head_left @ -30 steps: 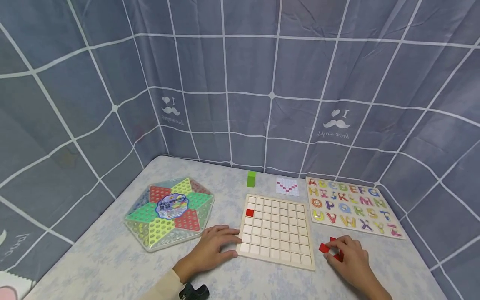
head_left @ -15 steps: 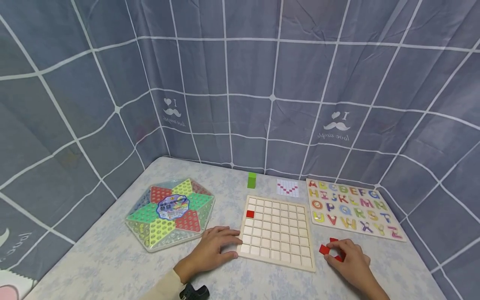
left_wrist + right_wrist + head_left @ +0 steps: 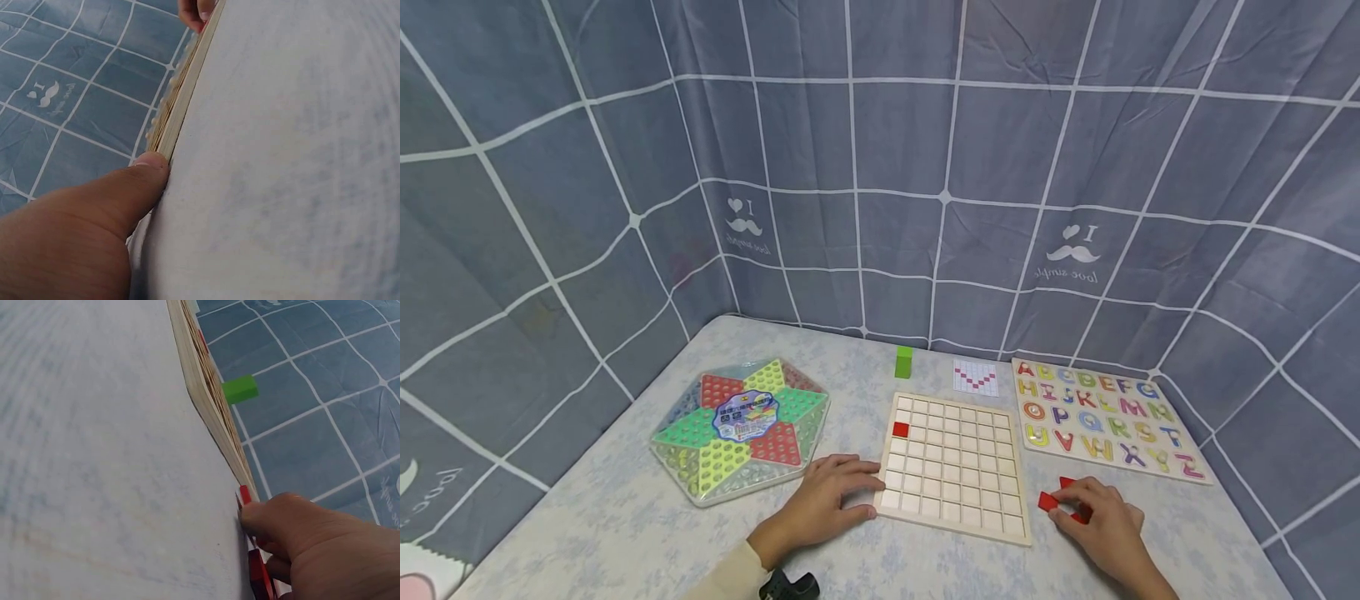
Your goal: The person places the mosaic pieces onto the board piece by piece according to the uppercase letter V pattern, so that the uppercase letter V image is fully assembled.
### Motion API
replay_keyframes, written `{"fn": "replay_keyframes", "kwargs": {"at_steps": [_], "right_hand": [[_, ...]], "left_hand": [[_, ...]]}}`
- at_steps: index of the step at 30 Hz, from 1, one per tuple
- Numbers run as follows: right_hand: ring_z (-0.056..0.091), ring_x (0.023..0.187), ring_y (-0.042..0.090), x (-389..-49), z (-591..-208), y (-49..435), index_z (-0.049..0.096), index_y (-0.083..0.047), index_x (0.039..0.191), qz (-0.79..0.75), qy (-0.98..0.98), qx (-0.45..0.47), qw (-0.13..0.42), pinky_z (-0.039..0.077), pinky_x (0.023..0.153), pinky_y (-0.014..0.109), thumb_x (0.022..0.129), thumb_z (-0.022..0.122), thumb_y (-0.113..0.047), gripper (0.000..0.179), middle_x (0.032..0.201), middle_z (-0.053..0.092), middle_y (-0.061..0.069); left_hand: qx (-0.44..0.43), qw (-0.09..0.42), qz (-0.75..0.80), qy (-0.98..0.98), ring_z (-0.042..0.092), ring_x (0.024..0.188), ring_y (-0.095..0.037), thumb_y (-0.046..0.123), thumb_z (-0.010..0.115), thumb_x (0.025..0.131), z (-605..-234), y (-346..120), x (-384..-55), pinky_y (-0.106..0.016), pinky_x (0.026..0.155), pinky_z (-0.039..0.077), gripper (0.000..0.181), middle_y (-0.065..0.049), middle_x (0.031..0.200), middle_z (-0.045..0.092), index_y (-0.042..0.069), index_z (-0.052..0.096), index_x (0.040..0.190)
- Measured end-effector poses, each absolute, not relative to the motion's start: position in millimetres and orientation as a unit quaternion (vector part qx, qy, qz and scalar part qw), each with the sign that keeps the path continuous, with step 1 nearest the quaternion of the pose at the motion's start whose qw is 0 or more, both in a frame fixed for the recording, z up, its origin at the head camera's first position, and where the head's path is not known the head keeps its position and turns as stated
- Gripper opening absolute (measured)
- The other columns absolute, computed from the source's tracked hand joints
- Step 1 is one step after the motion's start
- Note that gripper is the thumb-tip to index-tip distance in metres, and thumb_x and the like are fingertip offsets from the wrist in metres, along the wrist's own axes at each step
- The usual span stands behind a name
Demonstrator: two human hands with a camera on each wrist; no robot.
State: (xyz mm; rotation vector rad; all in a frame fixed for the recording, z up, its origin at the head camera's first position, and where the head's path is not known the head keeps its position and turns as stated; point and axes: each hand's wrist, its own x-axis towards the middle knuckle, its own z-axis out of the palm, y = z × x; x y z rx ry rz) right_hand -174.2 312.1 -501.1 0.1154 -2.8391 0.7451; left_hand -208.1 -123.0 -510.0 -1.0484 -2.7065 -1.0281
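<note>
The right hand (image 3: 1105, 521) pinches a red tile (image 3: 1047, 502) between thumb and forefinger, other red tiles (image 3: 1067, 482) close by its fingers, just right of the wooden grid board (image 3: 951, 467). The left hand (image 3: 826, 500), fingers loosely apart, touches the board's left edge.

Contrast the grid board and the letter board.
The grid board is nearly square, the letter board oblong. The grid board has pale square cells, one holding a red tile; the letter board bears colourful letters. The left hand touches the grid board; no hand touches the letter board. Both lie flat on the table.
</note>
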Motion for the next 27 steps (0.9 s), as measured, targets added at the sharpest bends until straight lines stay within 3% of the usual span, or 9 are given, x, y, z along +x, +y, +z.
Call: {"fn": "replay_keyframes", "kwargs": {"at_steps": [7,10,13,20,23,27], "right_hand": [[0.053,0.088,0.022,-186.1,-494.2,301.8,0.076,-0.014,0.097,0.28,-0.947,0.058,0.146,0.021,0.073,0.047,0.084,0.084,-0.016,0.016,0.095,0.06,-0.002],[0.056,0.087,0.02,-199.4,-489.6,290.8,0.076,-0.013,0.097,0.3,-0.931,0.099,0.183,0.033,0.077,0.045,0.082,0.084,-0.008,0.017,0.094,0.06,-0.002],[0.056,0.083,0.019,-218.2,-486.5,272.0,0.077,-0.011,0.098,0.327,-0.911,0.145,0.207,0.042,0.071,0.035,0.081,0.083,-0.002,0.02,0.093,0.06,-0.001],[0.059,0.09,0.024,-264.4,-485.7,200.8,0.077,-0.008,0.099,0.399,-0.884,0.19,0.152,0.047,0.071,0.033,0.085,0.082,-0.006,0.016,0.097,0.061,0.004],[0.061,0.089,0.019,-275.4,-488.8,173.2,0.078,-0.009,0.098,0.387,-0.89,0.203,0.132,0.047,0.076,0.036,0.086,0.081,-0.011,0.013,0.095,0.061,-0.001],[0.056,0.076,0.01,-278.1,-493.2,154.0,0.079,-0.011,0.094,0.359,-0.901,0.205,0.132,0.042,0.071,0.035,0.083,0.083,-0.012,0.012,0.089,0.059,-0.007]], "left_hand": [[-0.339,0.03,-0.331,-0.88,0.045,0.133,-0.032,0.038,0.071,0.095,-509.7,-123.9,-206.7,-0.066,0.1,0.028,0.032,0.004,0.141,0.059,0.027,0.072,0.125],[-0.341,0.025,-0.331,-0.88,0.045,0.133,-0.032,0.039,0.07,0.096,-509.9,-123.8,-206.4,-0.066,0.099,0.028,0.032,0.003,0.142,0.058,0.027,0.072,0.126],[-0.343,0.025,-0.329,-0.88,0.044,0.134,-0.033,0.039,0.069,0.096,-509.6,-123.9,-207.4,-0.067,0.1,0.028,0.032,0.003,0.143,0.058,0.027,0.071,0.126],[-0.341,0.032,-0.324,-0.882,0.045,0.134,-0.033,0.036,0.071,0.095,-507.6,-125.7,-209.6,-0.067,0.102,0.027,0.031,0.003,0.142,0.059,0.026,0.072,0.125],[-0.342,0.035,-0.321,-0.883,0.046,0.133,-0.033,0.036,0.072,0.095,-507.3,-125.2,-209.0,-0.067,0.101,0.028,0.031,0.003,0.141,0.059,0.026,0.072,0.124],[-0.345,0.038,-0.316,-0.883,0.047,0.132,-0.034,0.038,0.071,0.095,-506.9,-123.8,-207.3,-0.067,0.1,0.03,0.031,0.003,0.14,0.06,0.026,0.072,0.124]]}}
